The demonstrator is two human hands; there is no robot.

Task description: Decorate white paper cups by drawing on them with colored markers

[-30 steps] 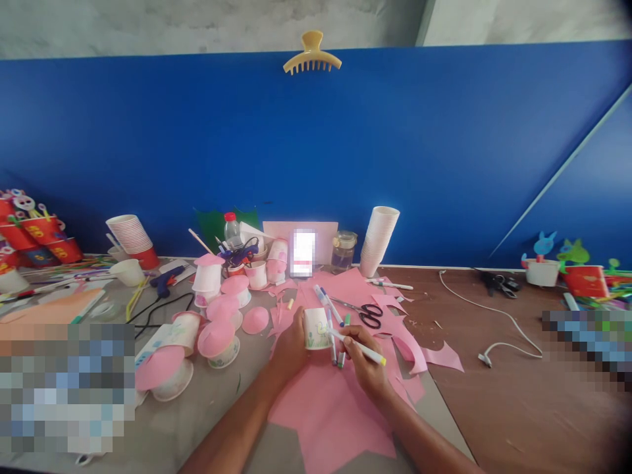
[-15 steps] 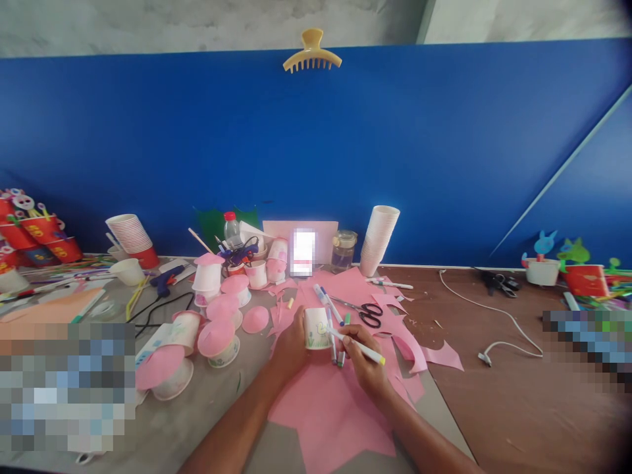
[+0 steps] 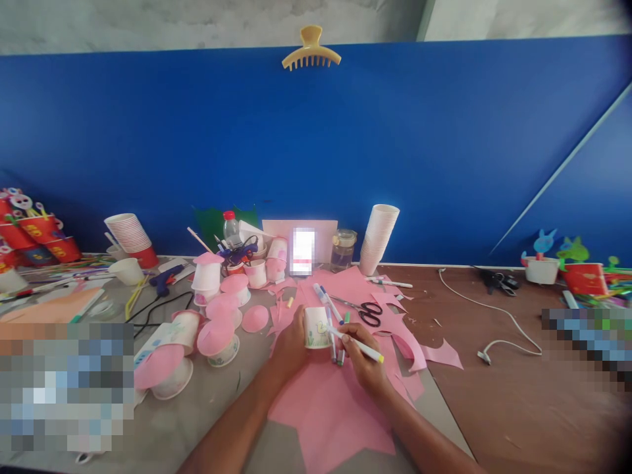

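My left hand (image 3: 292, 339) is closed around the left side of a white paper cup (image 3: 316, 322), held above pink paper (image 3: 330, 408). Green grass strokes run along the cup's edge, with a yellow and green outline drawn higher up. In my right hand (image 3: 364, 359) is a white marker with a yellow end (image 3: 363, 347), its tip at the cup's drawing. Several more markers (image 3: 330, 306) lie on the paper just behind and beside the cup. Black-handled scissors (image 3: 370, 314) rest to the right of them.
Cups with pink paper tops (image 3: 217, 336) stand to the left, near a blue glue gun (image 3: 166, 280). At the back are a bright phone screen (image 3: 303, 253), a glass jar (image 3: 343, 250) and a tall cup stack (image 3: 380, 240). A white cable (image 3: 498, 316) lies on the right.
The marker tip stays on the cup with barely any shift. The whole view has moved very slightly; both hands keep their hold.
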